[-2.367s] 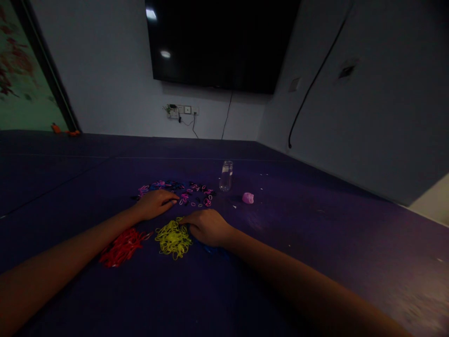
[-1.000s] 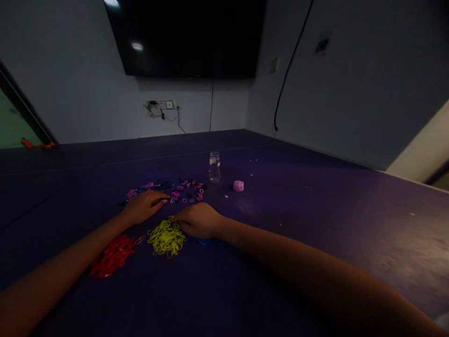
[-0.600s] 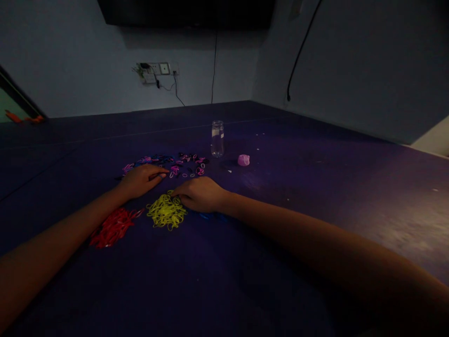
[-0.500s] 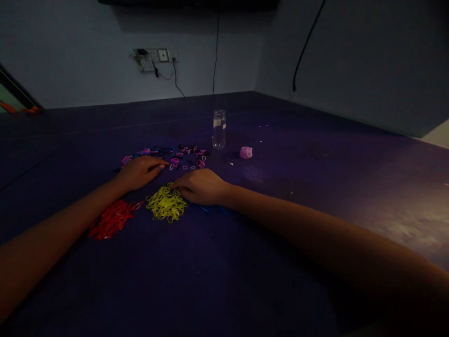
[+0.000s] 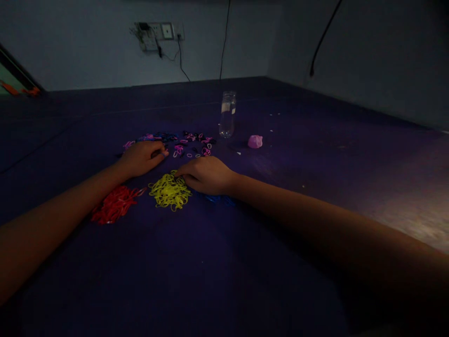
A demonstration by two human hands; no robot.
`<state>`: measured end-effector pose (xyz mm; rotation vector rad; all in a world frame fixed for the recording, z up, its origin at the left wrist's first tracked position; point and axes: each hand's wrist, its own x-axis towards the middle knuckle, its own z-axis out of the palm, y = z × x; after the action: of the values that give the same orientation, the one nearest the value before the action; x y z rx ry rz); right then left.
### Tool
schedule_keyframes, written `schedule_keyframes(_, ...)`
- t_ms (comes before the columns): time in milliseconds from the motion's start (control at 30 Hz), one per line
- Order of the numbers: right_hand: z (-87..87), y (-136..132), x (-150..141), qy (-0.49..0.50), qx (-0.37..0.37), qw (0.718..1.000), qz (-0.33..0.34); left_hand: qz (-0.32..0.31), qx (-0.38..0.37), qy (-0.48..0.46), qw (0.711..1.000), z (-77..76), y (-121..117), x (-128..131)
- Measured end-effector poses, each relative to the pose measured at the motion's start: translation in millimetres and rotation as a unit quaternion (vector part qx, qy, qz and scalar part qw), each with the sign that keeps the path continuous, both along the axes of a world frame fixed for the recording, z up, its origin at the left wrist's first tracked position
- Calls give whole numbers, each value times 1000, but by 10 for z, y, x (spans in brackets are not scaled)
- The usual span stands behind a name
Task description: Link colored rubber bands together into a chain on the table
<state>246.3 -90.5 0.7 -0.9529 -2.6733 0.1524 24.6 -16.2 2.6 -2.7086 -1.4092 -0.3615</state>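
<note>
My left hand (image 5: pixel 141 158) rests at the near left edge of a scattered mix of pink, blue and black rubber bands (image 5: pixel 178 148). Its index finger curls down to the thumb; a small bluish bit shows there, too small to make out. My right hand (image 5: pixel 209 174) lies palm down, the index finger reaching onto the far edge of a yellow rubber band pile (image 5: pixel 170 191), thumb apart below it. Some blue rubber bands (image 5: pixel 219 200) show partly from under that hand. Red rubber bands (image 5: pixel 115 204) lie heaped beside my left forearm.
A clear jar (image 5: pixel 228 114) stands upright beyond the bands. Right of it sits a small pink lump-like object (image 5: pixel 255 142). Tiny white scraps (image 5: pixel 238 153) dot the dark purple surface (image 5: pixel 196 262). Wall sockets with cables (image 5: pixel 157 32) are at the back.
The view has tilted down, so the wall screen has left the frame. My left index finger has curled in toward the thumb. The right hand stays at the yellow pile, and the piles look unchanged.
</note>
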Motion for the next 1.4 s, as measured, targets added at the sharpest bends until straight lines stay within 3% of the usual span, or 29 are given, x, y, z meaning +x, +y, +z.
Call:
schedule_keyframes(200, -6, -13, 7, 9, 12, 1000, -5, -41, 9, -19, 999, 3, -12, 7)
schedule_keyframes(667, -36, 0, 14, 14, 17, 1000, 5, -65, 32, -34, 997, -50, -3, -21)
schedule_keyframes(1400, -21, -7, -4, -2, 20, 1000, 0, -43, 1, -37, 998, -24, -13, -15)
